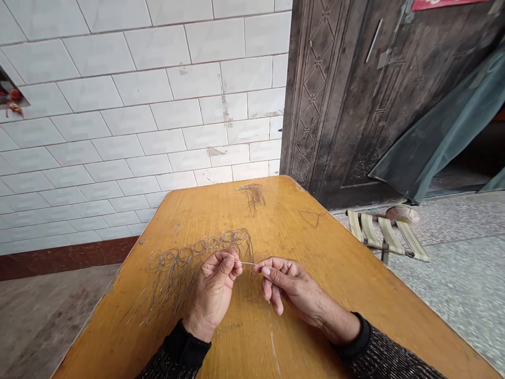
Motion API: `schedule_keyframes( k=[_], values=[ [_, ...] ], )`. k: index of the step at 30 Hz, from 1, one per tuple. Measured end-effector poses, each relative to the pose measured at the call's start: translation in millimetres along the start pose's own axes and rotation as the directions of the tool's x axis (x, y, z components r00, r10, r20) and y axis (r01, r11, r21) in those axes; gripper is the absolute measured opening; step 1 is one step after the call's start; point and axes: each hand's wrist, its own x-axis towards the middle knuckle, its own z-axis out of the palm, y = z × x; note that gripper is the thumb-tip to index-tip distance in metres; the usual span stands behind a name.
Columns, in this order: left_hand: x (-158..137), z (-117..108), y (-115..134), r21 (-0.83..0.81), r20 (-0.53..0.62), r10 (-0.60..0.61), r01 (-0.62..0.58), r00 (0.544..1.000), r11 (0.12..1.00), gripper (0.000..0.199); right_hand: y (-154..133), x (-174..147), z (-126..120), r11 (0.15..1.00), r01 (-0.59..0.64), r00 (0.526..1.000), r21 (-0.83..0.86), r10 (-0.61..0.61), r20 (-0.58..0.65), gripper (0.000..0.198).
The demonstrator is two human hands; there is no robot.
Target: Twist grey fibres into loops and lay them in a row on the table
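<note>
Fingers (224, 266) of the left hand (213, 300) pinch a thin wire (248, 262), and those of the right hand (303, 292) grip it too, a short stretch showing between them above the worktop (323, 263). A row of looped wires (184, 256) lies beside and beyond the left hand; a smaller wire bundle (256, 193) rests near the far edge.

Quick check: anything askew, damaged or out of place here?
On the yellow wooden table, a thin, dark, bent wire lies alone toward the right edge, apart from the looped silver-grey wires and the dark wispy wire bunch. Behind, several white rectangular wall tiles carry grey patches, possibly chips or residue, unlike their cleaner neighbours.
</note>
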Motion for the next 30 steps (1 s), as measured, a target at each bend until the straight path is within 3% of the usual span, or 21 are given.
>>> schedule_keyframes(
  k=[5,11,23,26,30],
  values=[
    [4.5,-5.2,-2.8,0.027,-0.065,0.06,-0.058,0.996,0.998,0.012,-0.4,0.2,-1.3,0.996,-0.042,0.998,-0.083,0.046,0.051,0.029],
    [4.0,-4.3,-5.9,0.022,-0.116,0.058,-0.056,0.992,0.998,0.014,1.5,1.9,-2.8,0.995,-0.029,0.996,-0.1,0.02,-0.091,0.028],
    [1.9,-1.3,-4.6,0.089,-0.144,0.05,-0.037,0.988,0.995,0.017,-1.5,3.3,-5.7,0.999,-0.031,0.995,0.034,0.034,-0.094,0.029],
    [-2.6,1.1,-2.7,0.229,-0.083,-0.002,0.021,0.997,0.973,0.019,-4.8,3.8,-8.0,1.0,0.002,0.989,0.017,0.0,-0.145,0.029],
    [-9.5,4.9,-4.1,0.463,0.064,-0.213,0.161,0.975,0.871,0.025,-9.7,4.1,-12.6,0.998,0.043,0.975,-0.05,-0.053,-0.217,0.03]
  ],
)
